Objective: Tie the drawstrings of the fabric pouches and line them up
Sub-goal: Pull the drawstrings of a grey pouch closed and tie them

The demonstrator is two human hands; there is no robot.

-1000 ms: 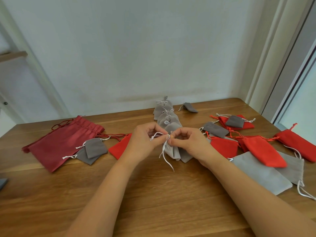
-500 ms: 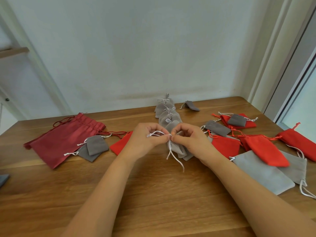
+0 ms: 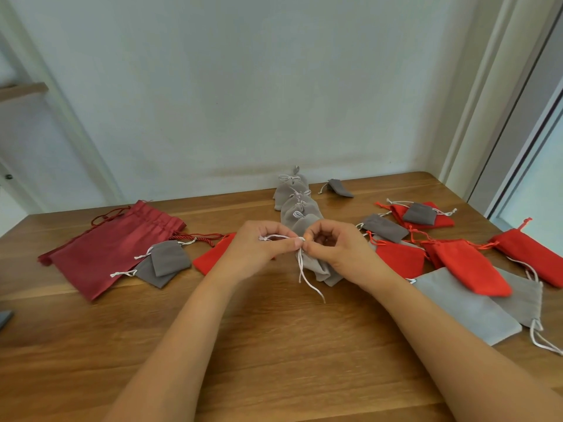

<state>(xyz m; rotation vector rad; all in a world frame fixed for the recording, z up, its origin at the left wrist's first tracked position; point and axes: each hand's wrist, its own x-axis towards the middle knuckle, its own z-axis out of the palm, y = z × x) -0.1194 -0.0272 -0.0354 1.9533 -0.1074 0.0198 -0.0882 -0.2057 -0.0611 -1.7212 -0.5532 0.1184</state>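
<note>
Bare tabletop along the near edge leaves room. Red pouches crowd the right edge, a big bag the left, plus something grey, maybe a pouch.

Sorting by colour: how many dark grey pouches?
5 pouches: two overlapping at left, one at the back, one beside the right hand, one atop a red pouch; others may be hidden.

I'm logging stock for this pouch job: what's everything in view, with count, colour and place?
tied pouches: about four, light grey, lined up mid-table toward the wall
held pouch: one, light grey, under the hands
small pouches: five, dark grey, two left, three right
red pouches: at least five, bright red, mostly right
large pouch: one, dark red, left
flat pouches: two, light grey, front right
table: one, brown wood, underneath
left hand: one, pinching the white drawstring
right hand: one, pinching the same drawstring
</note>
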